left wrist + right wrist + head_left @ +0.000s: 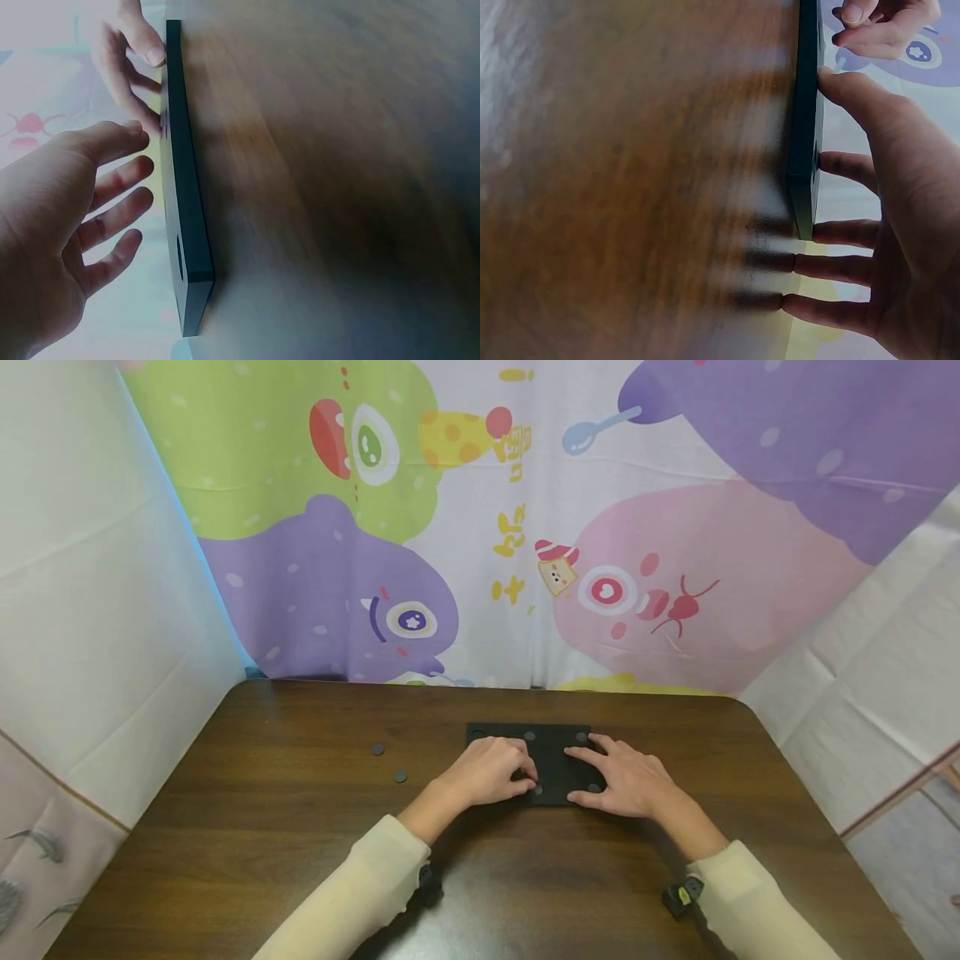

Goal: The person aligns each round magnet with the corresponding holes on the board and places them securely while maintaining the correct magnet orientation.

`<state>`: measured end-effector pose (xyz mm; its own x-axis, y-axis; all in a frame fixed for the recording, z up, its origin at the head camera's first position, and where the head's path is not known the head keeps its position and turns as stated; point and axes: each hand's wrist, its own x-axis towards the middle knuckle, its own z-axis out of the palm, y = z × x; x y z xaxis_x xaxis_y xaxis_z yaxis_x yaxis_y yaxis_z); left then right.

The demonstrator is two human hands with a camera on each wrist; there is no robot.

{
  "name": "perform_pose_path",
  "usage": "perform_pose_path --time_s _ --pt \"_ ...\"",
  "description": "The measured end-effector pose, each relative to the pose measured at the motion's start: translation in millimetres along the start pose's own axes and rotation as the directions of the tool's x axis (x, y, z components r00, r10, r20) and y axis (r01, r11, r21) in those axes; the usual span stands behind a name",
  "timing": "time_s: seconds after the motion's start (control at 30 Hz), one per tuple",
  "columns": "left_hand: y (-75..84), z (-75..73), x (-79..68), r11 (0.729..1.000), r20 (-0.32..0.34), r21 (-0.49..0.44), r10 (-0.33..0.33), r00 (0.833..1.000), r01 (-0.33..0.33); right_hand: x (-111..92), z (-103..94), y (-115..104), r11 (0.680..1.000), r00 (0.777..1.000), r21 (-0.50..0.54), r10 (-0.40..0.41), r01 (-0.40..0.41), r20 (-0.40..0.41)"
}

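A flat black rectangular board (pixel 557 767) lies on the wooden table, with round recesses near its edge. Several hold small grey discs, such as the disc (pixel 529 737) at the far edge and the disc (pixel 537 790) at the near edge. Over the board's left part, my left hand (pixel 491 770) has its thumb and index fingertips close together beside that near disc. Nothing visible lies between them; its other fingers are loosely bent. My right hand (pixel 633 779) spreads its fingers over the right end, its thumb (pixel 847 86) touching the near edge.
Two loose grey discs, a farther disc (pixel 378 749) and a nearer disc (pixel 401 776), lie on the table (pixel 300 827) left of the board. A cartoon-print curtain (pixel 487 527) hangs behind the table's far edge. White cloth (pixel 82 527) hangs at the sides.
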<state>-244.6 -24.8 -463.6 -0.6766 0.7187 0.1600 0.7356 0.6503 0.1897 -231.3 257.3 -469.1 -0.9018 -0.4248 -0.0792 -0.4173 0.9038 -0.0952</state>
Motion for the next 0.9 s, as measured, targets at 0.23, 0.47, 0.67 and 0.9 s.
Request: perform_pose_path --time_s 0.23,0.47,0.67,0.9 --pt "-5.3 -0.7 -6.3 1.0 -0.009 0.003 -0.009 1.0 0.009 0.4 0.1 -0.5 1.0 1.0 0.003 -0.001 0.001 0.001" --pt "-10.4 -2.8 -13.0 1.0 -0.009 0.005 -0.022 1.0 0.022 0.0 -1.5 -1.0 1.0 1.0 0.003 -0.002 0.002 0.001" --pt "-14.0 -4.3 -17.3 1.0 -0.018 0.009 -0.024 1.0 0.024 0.5 -0.8 -0.9 1.0 1.0 0.006 -0.007 0.007 0.004" --pt "-18.2 -4.2 -22.3 1.0 -0.033 0.002 -0.022 0.999 0.022 0.7 -0.4 -1.2 1.0 1.0 0.0 -0.005 0.005 0.001"
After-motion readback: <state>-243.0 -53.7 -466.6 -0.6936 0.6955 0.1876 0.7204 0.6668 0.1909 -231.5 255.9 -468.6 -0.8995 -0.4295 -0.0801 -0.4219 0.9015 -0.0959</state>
